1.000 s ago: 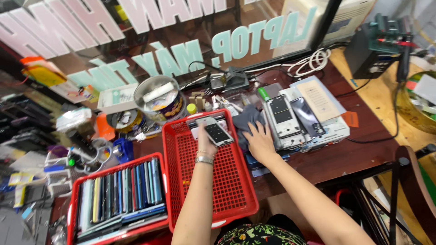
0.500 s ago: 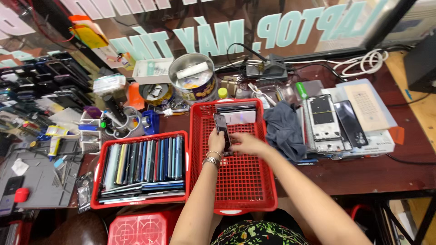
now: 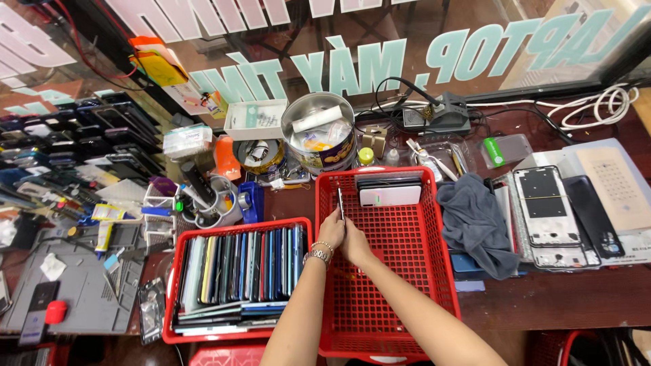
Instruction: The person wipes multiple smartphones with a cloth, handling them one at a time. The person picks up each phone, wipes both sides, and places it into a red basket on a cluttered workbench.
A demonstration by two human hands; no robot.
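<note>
Pinching a phone (image 3: 340,204) on edge with both hands (image 3: 342,234) over the basket (image 3: 434,285), I risk it slipping onto the two phones (image 3: 390,192) stacked there.

A: Surface?
B: Dark brown wooden table (image 3: 542,305). The hands (image 3: 342,234) meet over a red basket (image 3: 434,271) standing on it.

A: Left of the hands?
B: Second red basket (image 3: 169,318), touching the first. Farther left, a grey work mat (image 3: 81,291).

A: Right of them?
B: Grey cloth (image 3: 475,220), then phone back panels (image 3: 542,203).

A: Beyond the hands?
B: Round metal tin (image 3: 319,152), white box (image 3: 254,118), black power adapter (image 3: 441,115).
</note>
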